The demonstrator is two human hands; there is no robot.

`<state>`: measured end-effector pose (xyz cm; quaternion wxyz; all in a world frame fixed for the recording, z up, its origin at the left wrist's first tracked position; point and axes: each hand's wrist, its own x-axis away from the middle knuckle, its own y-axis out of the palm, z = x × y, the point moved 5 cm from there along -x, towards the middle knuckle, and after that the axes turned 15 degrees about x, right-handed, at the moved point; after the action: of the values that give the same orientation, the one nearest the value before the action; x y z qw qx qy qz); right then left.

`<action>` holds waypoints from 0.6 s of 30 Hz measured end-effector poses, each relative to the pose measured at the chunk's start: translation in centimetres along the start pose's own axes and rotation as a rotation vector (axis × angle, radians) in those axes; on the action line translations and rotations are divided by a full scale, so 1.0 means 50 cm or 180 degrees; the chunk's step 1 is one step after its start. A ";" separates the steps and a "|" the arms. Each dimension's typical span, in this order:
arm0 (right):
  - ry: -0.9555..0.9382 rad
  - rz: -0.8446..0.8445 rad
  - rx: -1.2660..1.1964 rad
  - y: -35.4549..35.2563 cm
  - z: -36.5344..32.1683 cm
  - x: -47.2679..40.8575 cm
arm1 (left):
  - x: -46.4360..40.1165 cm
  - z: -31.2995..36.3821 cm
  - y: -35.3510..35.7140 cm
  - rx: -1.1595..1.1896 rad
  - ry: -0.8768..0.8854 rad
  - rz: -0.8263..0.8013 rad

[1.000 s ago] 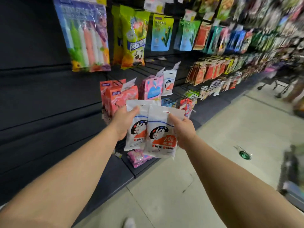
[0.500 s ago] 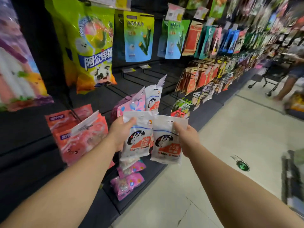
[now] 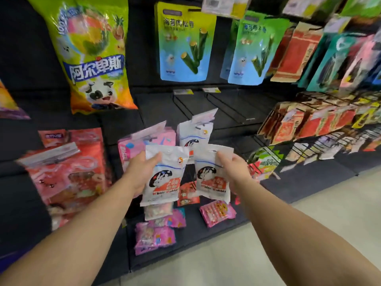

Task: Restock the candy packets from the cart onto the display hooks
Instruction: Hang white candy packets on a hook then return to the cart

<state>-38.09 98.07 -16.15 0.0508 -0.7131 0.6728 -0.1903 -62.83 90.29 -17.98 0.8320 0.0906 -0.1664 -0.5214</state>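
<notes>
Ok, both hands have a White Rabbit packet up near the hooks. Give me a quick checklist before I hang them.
1. Left hand grips the left packet near its top: ok.
2. Right hand grips the right packet near its top: ok.
3. Matching hook found: ok, a hung White Rabbit packet sits just behind and above both.
4. Hang holes clear of fingers: cannot tell, too blurred.
5. Room left on that hook: cannot tell, its tip is hidden by the price tag.
6. Packets free of each other: ok, a gap shows between them.
</notes>
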 end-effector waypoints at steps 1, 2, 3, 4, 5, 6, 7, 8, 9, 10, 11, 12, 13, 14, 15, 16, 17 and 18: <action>-0.0048 -0.0104 0.0029 -0.002 -0.007 -0.017 | 0.002 -0.003 0.008 0.0024 0.0029 0.0087; -0.0104 -0.0197 0.0051 -0.002 -0.012 -0.033 | 0.006 -0.008 0.015 0.0061 0.0042 0.0163; -0.0137 -0.0275 0.0045 0.001 -0.018 -0.045 | 0.010 -0.012 0.020 0.0095 0.0051 0.0240; -0.0143 -0.0356 0.0015 0.006 -0.023 -0.055 | 0.013 -0.015 0.022 0.0114 0.0064 0.0307; -0.0135 -0.0436 -0.0025 0.012 -0.028 -0.064 | 0.014 -0.017 0.024 0.0113 0.0077 0.0353; -0.0111 -0.0531 -0.0069 0.020 -0.032 -0.073 | 0.015 -0.019 0.024 0.0102 0.0090 0.0386; -0.0083 -0.0602 -0.0107 0.028 -0.036 -0.081 | 0.015 -0.021 0.024 0.0093 0.0099 0.0405; -0.0065 -0.0641 -0.0132 0.037 -0.039 -0.090 | 0.012 -0.023 0.021 0.0089 0.0100 0.0434; -0.0069 -0.0655 -0.0161 0.043 -0.044 -0.099 | 0.008 -0.026 0.019 0.0090 0.0096 0.0464; -0.0082 -0.0665 -0.0190 0.050 -0.048 -0.107 | 0.003 -0.027 0.017 0.0099 0.0093 0.0492; -0.0094 -0.0670 -0.0206 0.055 -0.052 -0.115 | -0.003 -0.027 0.014 0.0122 0.0099 0.0520; -0.0108 -0.0663 -0.0200 0.060 -0.055 -0.125 | -0.011 -0.028 0.013 0.0157 0.0102 0.0544; -0.0113 -0.0643 -0.0184 0.062 -0.058 -0.133 | -0.017 -0.030 0.013 0.0189 0.0095 0.0555; -0.0113 -0.0634 -0.0174 0.064 -0.060 -0.141 | -0.023 -0.032 0.016 0.0220 0.0085 0.0541; -0.0095 -0.0612 -0.0163 0.065 -0.062 -0.149 | -0.028 -0.035 0.020 0.0245 0.0071 0.0515; -0.0075 -0.0591 -0.0165 0.068 -0.063 -0.157 | -0.035 -0.038 0.024 0.0275 0.0046 0.0485; -0.0061 -0.0571 -0.0171 0.070 -0.065 -0.164 | -0.041 -0.040 0.029 0.0303 0.0020 0.0443; -0.0074 -0.0559 -0.0175 0.074 -0.067 -0.170 | -0.047 -0.042 0.032 0.0319 -0.0002 0.0408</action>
<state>-42.90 106.69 -15.99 0.0222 -0.7726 0.6120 -0.1672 -61.68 93.06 -19.83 0.8581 0.1211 -0.1980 -0.4581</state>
